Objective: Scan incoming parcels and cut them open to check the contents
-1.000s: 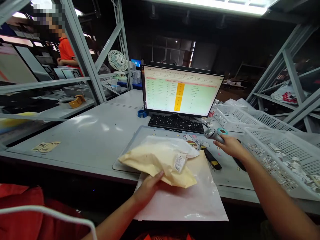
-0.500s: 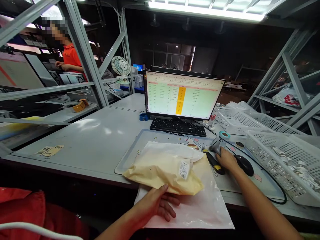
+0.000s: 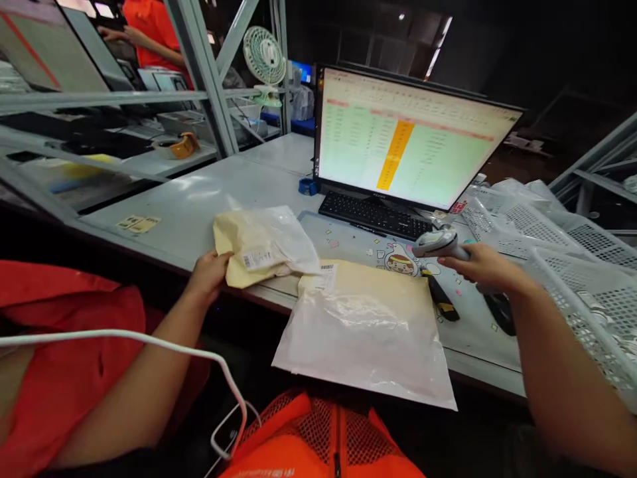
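Note:
My left hand (image 3: 211, 273) is closed on the near left edge of a cream-and-white mailing bag (image 3: 263, 240) with a barcode label, at the front left of the desk. In my right hand (image 3: 480, 264) is a grey barcode scanner (image 3: 438, 243), raised above the desk mat and pointing left. Between the hands lies a larger cream-and-white mailing bag (image 3: 365, 325), a label near its top left corner and its lower part hanging over the desk's front edge. The smaller bag's right tip touches or overlaps that label's corner.
A monitor (image 3: 413, 139) and black keyboard (image 3: 373, 214) stand behind the bags. A yellow-and-black cutter (image 3: 440, 295) and black mouse (image 3: 499, 311) lie at right, beside white perforated baskets (image 3: 577, 285). Blue tape (image 3: 307, 186) sits left of the keyboard. A co-worker in orange (image 3: 154, 33) stands beyond the frame.
The smaller bag has moved left off the larger one, now gripped by my left hand. My right hand has lifted the scanner from the desk. The view has tilted down.

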A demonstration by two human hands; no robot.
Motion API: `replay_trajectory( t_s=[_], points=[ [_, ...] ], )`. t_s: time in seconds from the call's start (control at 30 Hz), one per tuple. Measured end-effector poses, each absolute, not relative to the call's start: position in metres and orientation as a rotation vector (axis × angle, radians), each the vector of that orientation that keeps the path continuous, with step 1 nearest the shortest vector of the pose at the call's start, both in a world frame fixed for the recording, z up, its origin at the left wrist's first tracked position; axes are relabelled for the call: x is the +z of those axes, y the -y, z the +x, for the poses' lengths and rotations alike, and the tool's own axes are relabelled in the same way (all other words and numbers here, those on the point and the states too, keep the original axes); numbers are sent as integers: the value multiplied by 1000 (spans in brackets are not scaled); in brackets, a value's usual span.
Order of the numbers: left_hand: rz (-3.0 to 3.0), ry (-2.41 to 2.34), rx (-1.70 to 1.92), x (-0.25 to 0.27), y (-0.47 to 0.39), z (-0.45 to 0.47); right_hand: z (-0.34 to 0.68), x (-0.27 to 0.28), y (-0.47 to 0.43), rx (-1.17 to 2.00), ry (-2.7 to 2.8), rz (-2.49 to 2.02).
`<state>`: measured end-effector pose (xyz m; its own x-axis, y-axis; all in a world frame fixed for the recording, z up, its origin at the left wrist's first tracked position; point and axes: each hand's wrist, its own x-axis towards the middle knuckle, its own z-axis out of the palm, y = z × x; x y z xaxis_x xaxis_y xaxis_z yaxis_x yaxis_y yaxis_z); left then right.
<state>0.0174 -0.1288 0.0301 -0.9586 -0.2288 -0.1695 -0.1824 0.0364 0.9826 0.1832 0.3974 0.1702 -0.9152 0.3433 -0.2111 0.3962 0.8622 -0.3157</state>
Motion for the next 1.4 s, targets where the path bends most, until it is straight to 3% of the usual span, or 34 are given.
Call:
replay_trajectory(
  t_s=[0.1,0.27,0.43,0.67,0.73,0.87,1.0,1.1,1.23,1.4],
  points=[
    [506,2413,-1765,29,157,10,161,213,-341,-598,-2754,216],
    [475,2581,-1391,28,177,8,110,237,-251,-350,-2718,-214],
    [431,2680,-1196,22,182,7,75,228,-216,-182,-2661,-257],
    [294,2611,-863,57,182,32,88,224,-235,-317,-2727,-193],
    [8,2534,-900,64,160,50,97,214,-259,-313,-2837,-120],
    [-1180,2642,-1128,50,78,115,116,170,-328,-151,-3027,368],
    [-2074,2803,-614,10,-8,177,143,118,-387,-73,-3035,769],
    [-1945,2840,-435,0,-38,186,166,88,-412,-57,-3017,905],
    [-1686,2863,-507,42,-30,157,187,64,-425,-33,-3008,1004],
    [-858,2656,-1013,122,28,97,188,58,-424,-19,-2986,1058]
  ],
)
